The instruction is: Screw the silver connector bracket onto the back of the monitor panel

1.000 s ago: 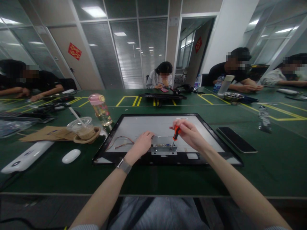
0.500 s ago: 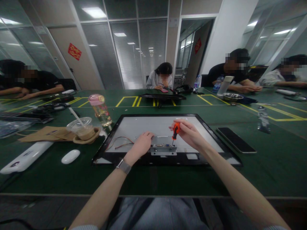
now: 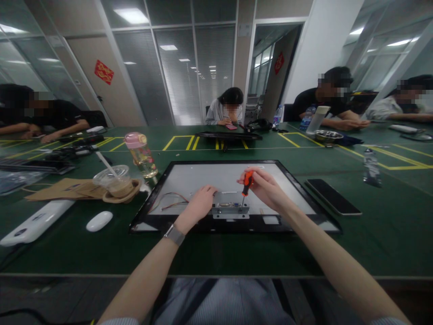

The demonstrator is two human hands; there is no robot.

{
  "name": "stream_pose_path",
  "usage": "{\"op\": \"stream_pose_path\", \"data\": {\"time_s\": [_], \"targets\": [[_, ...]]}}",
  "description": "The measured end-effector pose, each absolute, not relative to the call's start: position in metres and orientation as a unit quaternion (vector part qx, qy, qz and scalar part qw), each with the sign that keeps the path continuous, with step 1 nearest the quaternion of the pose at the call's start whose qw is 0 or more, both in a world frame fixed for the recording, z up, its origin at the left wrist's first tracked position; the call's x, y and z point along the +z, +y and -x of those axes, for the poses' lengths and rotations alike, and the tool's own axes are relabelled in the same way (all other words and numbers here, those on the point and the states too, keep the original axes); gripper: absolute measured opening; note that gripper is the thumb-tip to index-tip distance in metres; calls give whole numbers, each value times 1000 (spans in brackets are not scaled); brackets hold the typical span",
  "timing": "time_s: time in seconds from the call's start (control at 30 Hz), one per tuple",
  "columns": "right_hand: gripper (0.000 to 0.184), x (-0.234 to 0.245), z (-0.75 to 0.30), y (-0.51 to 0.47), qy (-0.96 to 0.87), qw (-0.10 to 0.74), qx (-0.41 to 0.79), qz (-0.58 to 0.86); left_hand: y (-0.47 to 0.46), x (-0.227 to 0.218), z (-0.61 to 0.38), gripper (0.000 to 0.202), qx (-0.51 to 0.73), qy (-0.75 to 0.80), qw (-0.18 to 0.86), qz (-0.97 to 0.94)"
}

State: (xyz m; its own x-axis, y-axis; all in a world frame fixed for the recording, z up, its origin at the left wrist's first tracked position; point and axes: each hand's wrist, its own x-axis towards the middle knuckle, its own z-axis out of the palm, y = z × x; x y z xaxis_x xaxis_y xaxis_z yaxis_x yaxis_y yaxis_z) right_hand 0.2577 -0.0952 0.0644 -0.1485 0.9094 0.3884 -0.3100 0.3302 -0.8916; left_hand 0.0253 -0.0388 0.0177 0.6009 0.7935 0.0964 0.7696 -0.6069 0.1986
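Note:
A flat display panel (image 3: 189,174) with a black frame lies with its pale back facing up. At its near middle sits a metal bracket (image 3: 231,215) with video ports, among them a blue one. My left hand (image 3: 200,203), with a watch on the wrist, is closed at the bracket's left end, its thumb hidden. In my right hand (image 3: 267,187) is a screwdriver (image 3: 248,184) with an orange and black handle, tilted slightly, its shaft pointing down to the bracket's right part. The tip is too small to make out. Thin wires (image 3: 172,198) lie on the panel left of my left hand.
Left of the panel are a pink-lidded bottle (image 3: 144,155), a plastic cup (image 3: 113,178), a paper bag (image 3: 69,188), a white case (image 3: 99,221) and a white device (image 3: 35,223). A phone (image 3: 333,197) lies to the right. Several people sit around the green table (image 3: 237,257).
The screwdriver handle and my right hand have shifted very slightly. My left hand keeps its place at the bracket.

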Motion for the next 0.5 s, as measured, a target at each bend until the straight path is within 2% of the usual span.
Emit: {"op": "stream_pose_path", "data": {"time_s": [0.5], "targets": [[26, 66, -259, -93, -553, 618, 485, 277, -37, 15, -25, 43, 87, 434, 62, -895]]}}
